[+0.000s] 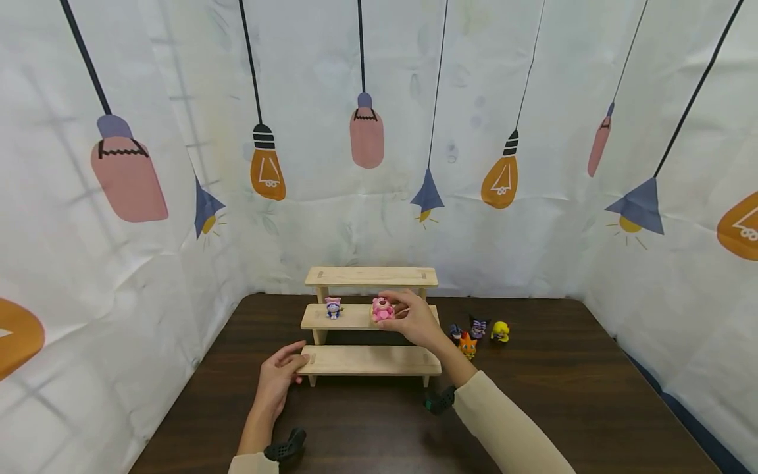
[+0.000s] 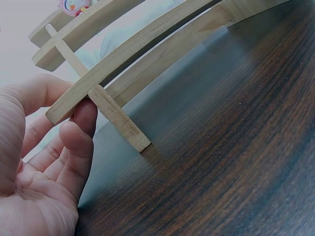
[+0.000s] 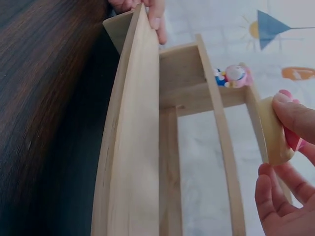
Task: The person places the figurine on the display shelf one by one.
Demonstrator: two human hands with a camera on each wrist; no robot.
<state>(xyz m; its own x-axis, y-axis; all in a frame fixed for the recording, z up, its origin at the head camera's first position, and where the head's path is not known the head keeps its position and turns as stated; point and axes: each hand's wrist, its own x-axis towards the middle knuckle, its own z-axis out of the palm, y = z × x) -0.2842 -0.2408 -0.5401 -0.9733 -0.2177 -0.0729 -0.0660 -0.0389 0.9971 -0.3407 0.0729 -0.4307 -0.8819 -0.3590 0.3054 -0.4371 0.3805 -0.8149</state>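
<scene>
A three-step wooden display stand point(image 1: 373, 361) stands on the dark table. My left hand point(image 1: 277, 376) grips the left end of its lowest step; in the left wrist view, fingertips point(image 2: 84, 117) reach under the board. Over the middle step, my right hand point(image 1: 419, 324) pinches a pink bear figurine point(image 1: 382, 311) between thumb and fingers. The right wrist view shows the bear's pale yellow part point(image 3: 273, 132) close by the step's edge. At the left of that same middle step stands a small figurine with a pink hat point(image 1: 333, 308).
Right of the stand, several small figurines sit on the table point(image 1: 551, 388): an orange one point(image 1: 468, 345), a yellow one point(image 1: 500, 331), a dark purple one point(image 1: 478, 327) and a dark one partly hidden. A white curtain point(image 1: 355, 224) with printed lamps hangs behind.
</scene>
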